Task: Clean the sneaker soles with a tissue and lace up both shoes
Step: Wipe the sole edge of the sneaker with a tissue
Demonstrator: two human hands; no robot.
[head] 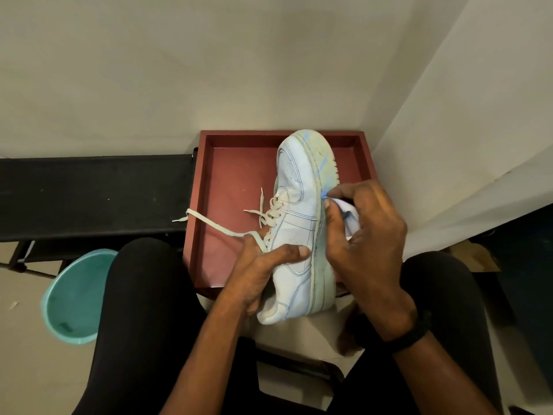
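Sneaker above red tray; white corner walls; teal basin on floor.

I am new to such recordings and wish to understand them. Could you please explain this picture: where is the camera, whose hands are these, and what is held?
There is no machine here. A person works with bare hands, and the single camera sits on the person's head, looking down over the knees. The left hand grips a white sneaker near its heel and holds it on its side over a red tray. The right hand pinches a white tissue against the edge of the sole, where blue marks show. The laces hang loose, and one trails over the tray's rim. A teal basin stands on the floor at the left, below a black bench.
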